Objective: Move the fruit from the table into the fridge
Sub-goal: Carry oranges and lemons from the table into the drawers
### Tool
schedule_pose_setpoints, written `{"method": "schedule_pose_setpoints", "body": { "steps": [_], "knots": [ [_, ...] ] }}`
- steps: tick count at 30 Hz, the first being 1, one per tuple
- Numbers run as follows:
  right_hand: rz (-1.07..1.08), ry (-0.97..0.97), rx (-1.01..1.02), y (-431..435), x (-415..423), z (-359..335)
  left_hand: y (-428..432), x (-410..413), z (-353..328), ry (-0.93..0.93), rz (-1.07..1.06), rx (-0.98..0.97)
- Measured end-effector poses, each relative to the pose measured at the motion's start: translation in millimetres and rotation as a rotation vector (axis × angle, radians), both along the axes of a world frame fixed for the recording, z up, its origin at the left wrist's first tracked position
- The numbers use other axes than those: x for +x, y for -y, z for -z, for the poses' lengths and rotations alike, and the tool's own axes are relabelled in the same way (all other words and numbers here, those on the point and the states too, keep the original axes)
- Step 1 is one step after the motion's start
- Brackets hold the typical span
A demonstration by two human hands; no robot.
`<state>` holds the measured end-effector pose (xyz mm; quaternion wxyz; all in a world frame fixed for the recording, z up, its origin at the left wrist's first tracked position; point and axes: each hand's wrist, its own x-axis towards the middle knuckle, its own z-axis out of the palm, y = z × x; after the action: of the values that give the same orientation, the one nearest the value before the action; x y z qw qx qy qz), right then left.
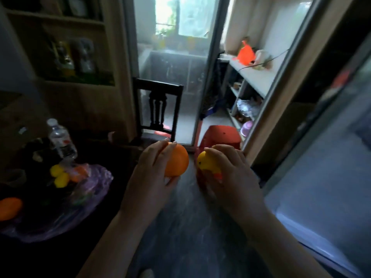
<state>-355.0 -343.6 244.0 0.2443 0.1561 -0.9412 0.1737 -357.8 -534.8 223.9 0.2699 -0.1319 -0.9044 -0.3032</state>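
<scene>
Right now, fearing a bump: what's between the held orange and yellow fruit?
Nothing: head view shows a bare gap between orange and yellow fruit, red stool beyond.

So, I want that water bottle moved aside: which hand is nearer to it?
Left. The left hand, holding an orange, is right of the water bottle; the right hand, holding a yellow fruit, is farther right.

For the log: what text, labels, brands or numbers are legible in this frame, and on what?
Nothing can be read.
Label on the water bottle: red and dark print, too blurred.
Labels of the bottles on the shelf: too dark and blurred.
The orange in the left hand and the yellow fruit in the right hand: no visible print.
</scene>
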Motion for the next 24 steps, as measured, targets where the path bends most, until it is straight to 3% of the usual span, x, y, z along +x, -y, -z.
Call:
{"method": "schedule_pose_setpoints", "body": {
  "steps": [12, 24],
  "knots": [
    [0.388, -0.109, 0.007, -132.9, 180.7, -30.2, -149.0, 112.2, -29.7, -0.099, 0.386, -0.123],
    [0.705, -0.293, -0.002, -224.8, 278.5, -40.2, -270.1, 149.5, -73.6, -0.288, 0.766, -0.256]
  ]
}}
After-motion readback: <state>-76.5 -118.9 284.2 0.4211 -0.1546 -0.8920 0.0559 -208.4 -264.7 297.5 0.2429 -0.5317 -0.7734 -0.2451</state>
